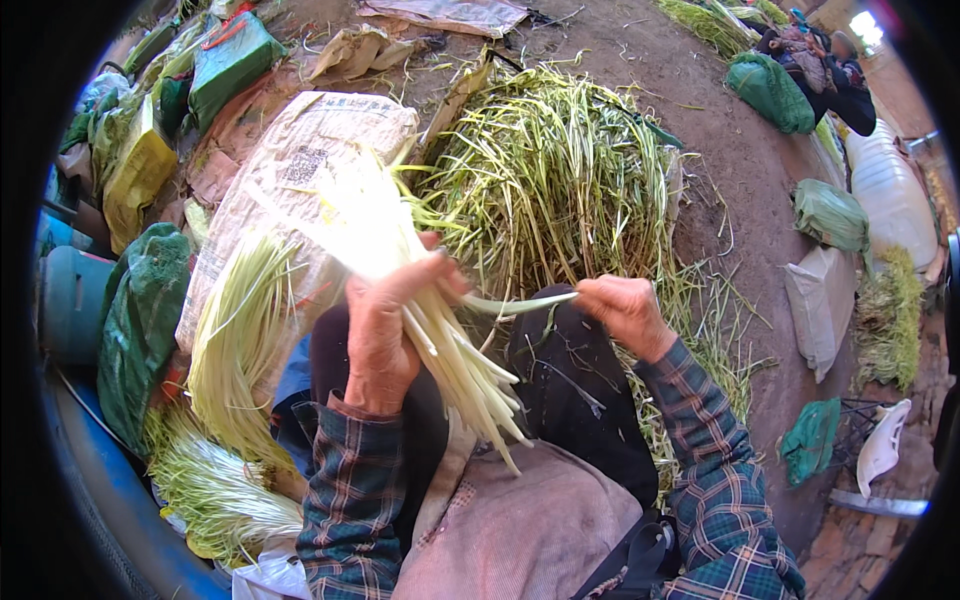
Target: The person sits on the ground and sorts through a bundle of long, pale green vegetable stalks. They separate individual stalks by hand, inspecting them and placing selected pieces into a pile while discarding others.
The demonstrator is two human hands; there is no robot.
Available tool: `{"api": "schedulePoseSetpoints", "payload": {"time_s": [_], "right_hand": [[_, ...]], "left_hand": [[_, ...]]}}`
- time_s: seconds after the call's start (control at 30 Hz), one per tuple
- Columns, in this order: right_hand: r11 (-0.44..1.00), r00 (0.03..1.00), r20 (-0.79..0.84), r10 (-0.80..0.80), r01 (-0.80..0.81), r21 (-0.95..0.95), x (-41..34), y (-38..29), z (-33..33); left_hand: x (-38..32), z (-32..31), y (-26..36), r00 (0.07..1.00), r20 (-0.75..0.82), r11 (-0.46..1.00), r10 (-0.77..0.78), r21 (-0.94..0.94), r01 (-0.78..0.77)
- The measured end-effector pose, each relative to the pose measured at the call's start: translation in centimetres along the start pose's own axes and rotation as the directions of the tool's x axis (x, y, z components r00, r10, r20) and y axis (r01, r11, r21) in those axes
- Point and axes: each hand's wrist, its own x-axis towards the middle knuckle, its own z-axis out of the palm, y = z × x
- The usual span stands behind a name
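My left hand (386, 330) grips a bundle of pale yellow-green stalks (461, 375), likely a leafy vegetable such as garlic chives. Bright light washes out the bundle's upper part. One stalk (517, 305) stretches sideways from the bundle to my right hand (626, 311), its end pinched in the fingers. Both hands are above my knees, and a pinkish-brown apron (517, 525) covers my lap. Beyond my knees lies a large heap of tangled green stalks (555, 180). To the left, a neat bunch of pale stalks (240, 345) rests on a white woven sack (337, 124).
Another bunch of white-ended stalks (232, 480) lies at lower left, near a green mesh sack (142, 330) and a blue-green container (71, 304). A filled green bag (232, 67) stands at upper left. Another person (825, 67) sits at upper right, near a large translucent plastic container (889, 191).
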Motion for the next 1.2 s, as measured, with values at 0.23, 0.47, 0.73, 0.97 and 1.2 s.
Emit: {"api": "schedulePoseSetpoints", "payload": {"time_s": [0.23, 0.47, 0.73, 0.97, 1.2], "right_hand": [[0.908, 0.907, 0.039, 0.419, -0.418, -0.034, -1.0, 10.1, 3.9], [0.774, 0.873, 0.042, 0.485, -0.407, -0.485, 2.5, 15.1, 11.9], [0.802, 0.804, 0.034, 0.593, -0.594, 0.053, 2.5, 14.0, 7.0], [0.547, 0.755, 0.021, 0.655, -0.493, 0.677, 2.9, 4.8, -2.8], [0.750, 0.854, 0.003, 0.519, -0.458, 0.478, 0.8, -3.1, -3.8]], "left_hand": [[0.4, 0.0, 0.3, 0.995, -0.102, 0.979, 0.014, -0.200, -0.034], [0.7, 0.4, 0.6, 0.994, -0.044, 0.959, -0.100, -0.271, 0.084], [0.9, 0.3, 1.0, 0.990, -0.055, 0.952, -0.129, -0.287, 0.109], [0.8, 1.0, 0.3, 0.988, -0.052, 0.974, -0.146, -0.184, 0.134], [1.0, 1.6, -1.1, 0.977, -0.100, 0.981, -0.187, -0.063, 0.181]]}}
